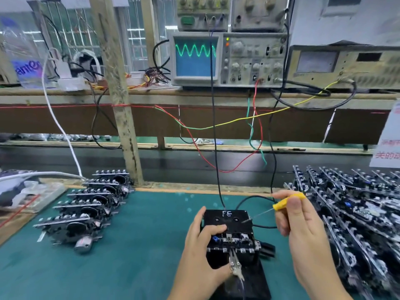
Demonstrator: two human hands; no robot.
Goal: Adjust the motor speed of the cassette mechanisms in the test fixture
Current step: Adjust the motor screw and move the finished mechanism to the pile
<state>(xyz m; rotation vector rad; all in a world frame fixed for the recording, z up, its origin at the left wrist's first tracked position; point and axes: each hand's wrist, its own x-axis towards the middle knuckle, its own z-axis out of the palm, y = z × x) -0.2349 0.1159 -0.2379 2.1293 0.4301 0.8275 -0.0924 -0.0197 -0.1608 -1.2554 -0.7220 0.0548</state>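
1. The test fixture, a black block marked "PE" on top, sat on the green table between the two hands, near the front edge
2. The left hand gripped the fixture's left side, thumb pressed on its top face
3. The right hand hovered just right of the fixture, pinching a yellow-handled screwdriver whose thin tip reached the block's upper right corner
4. A cassette mechanism was clamped in the fixture's front, black with silver metal tabs and a small blue part
5. The oscilloscope on the shelf showed a green sine wave
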